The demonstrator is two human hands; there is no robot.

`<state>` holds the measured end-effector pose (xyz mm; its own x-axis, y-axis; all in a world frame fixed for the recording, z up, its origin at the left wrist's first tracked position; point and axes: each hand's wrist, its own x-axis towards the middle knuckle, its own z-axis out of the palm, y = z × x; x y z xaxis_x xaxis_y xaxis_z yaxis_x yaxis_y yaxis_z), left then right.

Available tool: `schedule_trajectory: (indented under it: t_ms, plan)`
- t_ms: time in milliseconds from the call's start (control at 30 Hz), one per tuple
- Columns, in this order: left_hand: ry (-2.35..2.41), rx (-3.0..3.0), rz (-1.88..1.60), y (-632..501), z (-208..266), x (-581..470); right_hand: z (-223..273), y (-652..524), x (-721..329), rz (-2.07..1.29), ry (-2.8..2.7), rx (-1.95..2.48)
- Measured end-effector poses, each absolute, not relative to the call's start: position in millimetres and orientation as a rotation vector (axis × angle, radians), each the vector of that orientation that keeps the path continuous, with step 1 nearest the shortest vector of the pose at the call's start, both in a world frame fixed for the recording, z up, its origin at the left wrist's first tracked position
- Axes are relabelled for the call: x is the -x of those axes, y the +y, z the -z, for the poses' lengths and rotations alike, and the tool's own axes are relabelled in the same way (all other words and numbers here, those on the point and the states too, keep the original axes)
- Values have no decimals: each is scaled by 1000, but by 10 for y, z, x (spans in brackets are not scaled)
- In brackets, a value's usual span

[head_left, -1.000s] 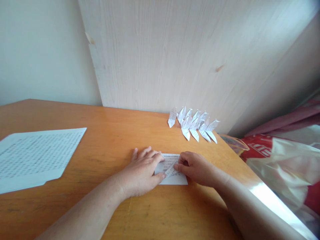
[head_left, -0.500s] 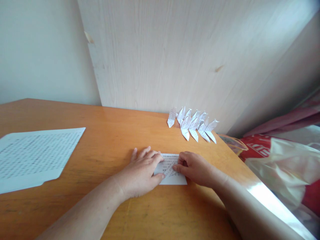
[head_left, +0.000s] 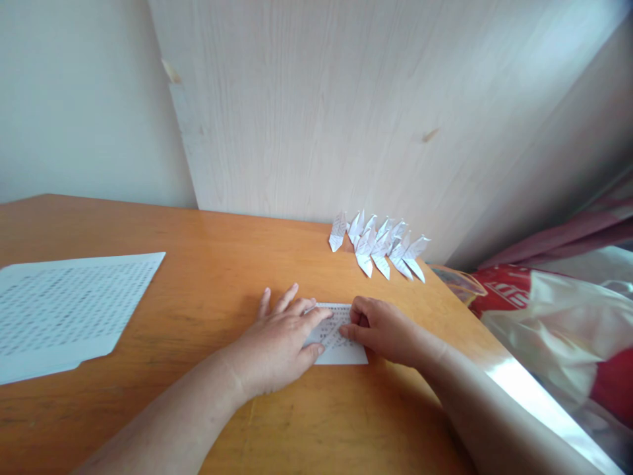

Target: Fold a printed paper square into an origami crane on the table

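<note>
A small folded sheet of printed paper [head_left: 341,356] lies flat on the wooden table in front of me. My left hand [head_left: 281,336] rests across its left side, fingers spread, with the index finger and thumb on the paper and the other fingers reaching past its edge. At the right side, my right hand [head_left: 383,330] is closed, its fingers curled and the thumb against the paper near a slanting fold. What lies under the curled fingers is hidden.
Several folded white paper pieces [head_left: 380,247] stand in overlapping rows at the back right. A stack of printed sheets [head_left: 79,310] lies on the left. A wooden panel [head_left: 297,105] rises behind the table [head_left: 237,257]. Red and white bags [head_left: 548,323] sit beyond the right edge.
My left index finger has stretched further right over the paper, and the left fingers have spread wider. My right hand stays nearly in place. The view has shifted slightly.
</note>
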<state>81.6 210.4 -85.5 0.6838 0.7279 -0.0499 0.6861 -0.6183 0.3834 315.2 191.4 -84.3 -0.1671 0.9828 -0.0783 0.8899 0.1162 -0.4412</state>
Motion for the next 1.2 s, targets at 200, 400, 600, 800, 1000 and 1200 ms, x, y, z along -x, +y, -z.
schedule_trajectory:
  t_ms: [200,400,600,800,1000,1200]
  plan:
    - [1058,-2569,-178,2114,865,-813,847,1920,-3149,-578,-2162,1866]
    - [961,-2580,-137,2164,874,-820,865,1930,-3156,-559,-2175,1859]
    - [973,-2573,-63,2226,907,-858,871,1941,-3152,-545,-2181,1851]
    - [975,-2568,-35,2254,935,-867,828,1919,-3156,-593,-2177,1841]
    - [978,-2564,-16,2271,961,-857,659,1859,-3218,-531,-2246,1812]
    - [970,-2577,8,2274,951,-841,369,1575,-3174,-232,-2539,1808]
